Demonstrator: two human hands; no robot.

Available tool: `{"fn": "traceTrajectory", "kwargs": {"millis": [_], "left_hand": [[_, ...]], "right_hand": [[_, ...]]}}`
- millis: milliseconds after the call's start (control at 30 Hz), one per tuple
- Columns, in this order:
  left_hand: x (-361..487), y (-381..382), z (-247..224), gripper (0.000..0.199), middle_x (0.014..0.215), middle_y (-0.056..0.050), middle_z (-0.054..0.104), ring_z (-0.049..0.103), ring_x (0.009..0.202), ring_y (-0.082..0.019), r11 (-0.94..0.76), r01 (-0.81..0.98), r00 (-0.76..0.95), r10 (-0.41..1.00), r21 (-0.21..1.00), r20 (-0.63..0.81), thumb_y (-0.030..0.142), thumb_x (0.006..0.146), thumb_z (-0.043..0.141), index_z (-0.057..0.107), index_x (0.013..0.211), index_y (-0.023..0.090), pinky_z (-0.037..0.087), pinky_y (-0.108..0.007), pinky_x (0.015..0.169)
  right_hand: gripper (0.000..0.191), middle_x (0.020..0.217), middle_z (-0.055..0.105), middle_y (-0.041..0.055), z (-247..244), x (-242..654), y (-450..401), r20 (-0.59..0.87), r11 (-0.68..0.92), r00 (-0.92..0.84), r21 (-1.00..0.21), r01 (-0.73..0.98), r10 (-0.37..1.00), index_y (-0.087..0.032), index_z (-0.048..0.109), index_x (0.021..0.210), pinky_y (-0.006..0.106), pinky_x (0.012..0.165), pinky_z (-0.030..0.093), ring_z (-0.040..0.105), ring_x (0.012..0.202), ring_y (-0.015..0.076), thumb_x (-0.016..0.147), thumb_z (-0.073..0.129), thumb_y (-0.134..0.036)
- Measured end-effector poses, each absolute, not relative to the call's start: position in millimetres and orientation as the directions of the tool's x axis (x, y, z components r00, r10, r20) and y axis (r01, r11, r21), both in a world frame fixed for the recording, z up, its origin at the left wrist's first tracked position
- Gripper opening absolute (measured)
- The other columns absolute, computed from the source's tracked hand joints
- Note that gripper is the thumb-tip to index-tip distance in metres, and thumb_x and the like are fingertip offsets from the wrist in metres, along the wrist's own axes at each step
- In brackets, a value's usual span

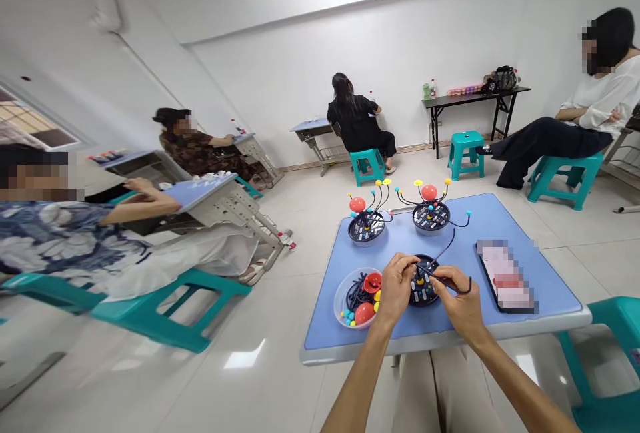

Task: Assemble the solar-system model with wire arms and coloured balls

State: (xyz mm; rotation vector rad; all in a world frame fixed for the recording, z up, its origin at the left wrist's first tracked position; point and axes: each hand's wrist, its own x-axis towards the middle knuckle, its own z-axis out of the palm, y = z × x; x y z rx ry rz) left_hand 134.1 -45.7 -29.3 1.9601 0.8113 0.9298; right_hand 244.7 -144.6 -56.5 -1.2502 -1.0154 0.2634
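Observation:
On the blue table, a round black base (423, 295) of a solar system model sits between my hands. My left hand (398, 288) pinches a dark piece at the centre of the base, partly hidden by its fingers. In my right hand (459, 297) the fingers close on a curved black rod (469, 286), whose tip hooks up beyond the knuckles. Another thin curved rod (445, 248) rises from the centre toward the back right. Left of my left hand stands a clear bowl (339, 288) with black rods, red half shells and small coloured balls.
Two assembled solar system models (367, 231) (431, 215) stand at the table's back edge, their arms reaching outward. A phone (507, 276) lies to the right. Green stools (613, 346) flank the table; several people sit around the room.

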Motion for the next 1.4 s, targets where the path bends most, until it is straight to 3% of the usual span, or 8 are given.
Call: {"fn": "traceTrajectory", "kwargs": {"millis": [133,233,333,533,700,1000,1267,1400], "left_hand": [[133,-38,-21,0.025,0.08,-0.003,0.06,0.055,0.072,-0.014,-0.466,0.233,0.602,0.758,0.854,0.249,0.012,0.081,0.049,0.072,0.088,0.018,0.044,-0.025,0.067],[131,-33,-17,0.027,0.082,-0.003,0.062,0.056,0.071,-0.014,-0.471,0.226,0.651,0.725,0.852,0.228,0.011,0.08,0.048,0.073,0.089,0.018,0.045,-0.025,0.067],[129,-30,-14,0.029,0.084,-0.004,0.065,0.056,0.071,-0.014,-0.496,0.222,0.674,0.7,0.839,0.236,0.011,0.079,0.048,0.073,0.09,0.018,0.046,-0.025,0.067],[129,-27,-7,0.029,0.083,-0.003,0.068,0.059,0.074,-0.015,-0.572,0.247,0.707,0.659,0.782,0.258,0.008,0.077,0.049,0.074,0.086,0.019,0.046,-0.026,0.071],[128,-28,-16,0.027,0.081,-0.002,0.067,0.059,0.074,-0.014,-0.625,0.321,0.732,0.64,0.712,0.232,0.007,0.078,0.049,0.073,0.082,0.019,0.045,-0.026,0.071],[131,-31,-36,0.02,0.084,-0.003,0.065,0.057,0.088,-0.019,-0.653,0.529,0.71,0.69,0.541,0.139,0.007,0.079,0.053,0.067,0.074,0.02,0.043,-0.031,0.083],[143,-38,-38,0.02,0.087,-0.008,0.068,0.059,0.087,-0.022,-0.574,0.694,0.601,0.794,0.434,0.089,0.011,0.085,0.051,0.068,0.076,0.019,0.041,-0.033,0.082],[145,-38,-36,0.02,0.091,-0.011,0.07,0.061,0.091,-0.024,-0.519,0.74,0.543,0.837,0.427,0.076,0.012,0.084,0.05,0.069,0.079,0.018,0.043,-0.033,0.079]], "right_hand": [[0.011,0.091,0.068,0.0061,-50,257,-145,0.662,0.423,0.335,-0.712,0.56,0.67,-0.021,0.063,0.097,0.031,0.072,0.054,0.064,0.082,0.0183,0.089,0.056,-0.016],[0.02,0.101,0.068,0.0087,-46,269,-144,0.712,0.494,0.102,-0.575,0.652,0.695,-0.021,0.06,0.107,0.034,0.078,0.054,0.063,0.092,0.0199,0.091,0.052,-0.012],[0.023,0.104,0.068,0.0099,-43,278,-142,0.711,0.542,-0.077,-0.456,0.706,0.699,-0.021,0.058,0.11,0.035,0.076,0.054,0.062,0.091,0.0209,0.092,0.049,-0.01],[0.021,0.105,0.066,0.011,-33,286,-140,0.701,0.563,-0.172,-0.376,0.736,0.693,-0.019,0.056,0.111,0.035,0.077,0.054,0.061,0.094,0.0218,0.093,0.047,-0.011],[0.023,0.101,0.064,0.0122,-39,287,-141,0.636,0.604,-0.348,-0.238,0.76,0.689,-0.017,0.057,0.106,0.037,0.08,0.052,0.06,0.095,0.0223,0.095,0.038,-0.01],[0.03,0.111,0.063,0.0142,-49,297,-145,0.411,0.576,-0.462,-0.215,0.789,0.786,-0.016,0.057,0.116,0.042,0.09,0.046,0.057,0.106,0.0245,0.088,0.046,-0.01],[0.073,0.145,0.047,0.014,-50,323,-156,0.287,0.452,-0.373,-0.299,0.84,0.883,-0.02,0.034,0.147,0.048,0.109,0.037,0.04,0.136,0.029,0.079,0.061,-0.019],[0.09,0.149,0.042,0.0141,-57,348,-171,0.329,0.377,-0.291,-0.235,0.896,0.898,-0.022,0.02,0.153,0.048,0.107,0.041,0.039,0.137,0.0303,0.079,0.07,-0.034]]}}
